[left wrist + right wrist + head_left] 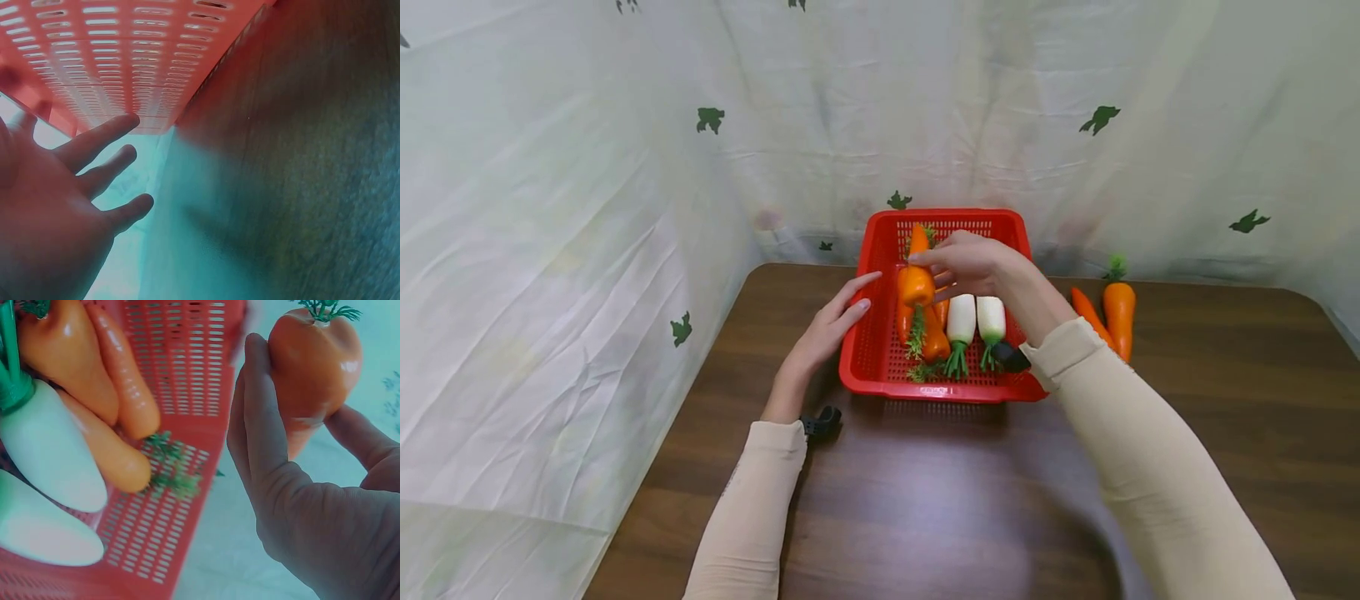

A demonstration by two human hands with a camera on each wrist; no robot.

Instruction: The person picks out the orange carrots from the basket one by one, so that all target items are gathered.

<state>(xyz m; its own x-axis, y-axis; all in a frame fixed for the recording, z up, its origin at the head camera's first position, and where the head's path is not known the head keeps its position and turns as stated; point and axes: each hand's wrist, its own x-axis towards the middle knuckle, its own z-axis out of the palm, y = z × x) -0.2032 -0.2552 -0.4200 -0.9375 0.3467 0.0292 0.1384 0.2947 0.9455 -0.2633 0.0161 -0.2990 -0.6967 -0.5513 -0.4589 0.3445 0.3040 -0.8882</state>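
My right hand [973, 258] pinches an orange carrot [319, 362] between thumb and fingers, above the left part of the red basket [871, 387]. The carrot's thick end and green leaves point toward me in the head view. My left hand [827, 333] is at the basket's left side, fingers extended and fingertips near the rim; the left wrist view shows them spread beside the slotted wall. Inside the basket lie several orange carrots [128, 369] and two white radishes [53, 450] with green stalks. The right wrist's black strap [1011, 357] overlaps the basket's near right corner.
Two more carrots lie on the wooden table [910, 500] right of the basket, a thick carrot [1120, 317] and a slimmer carrot [1092, 315], partly behind the right sleeve. A pale curtain [970, 108] with green leaf shapes hangs behind and to the left.
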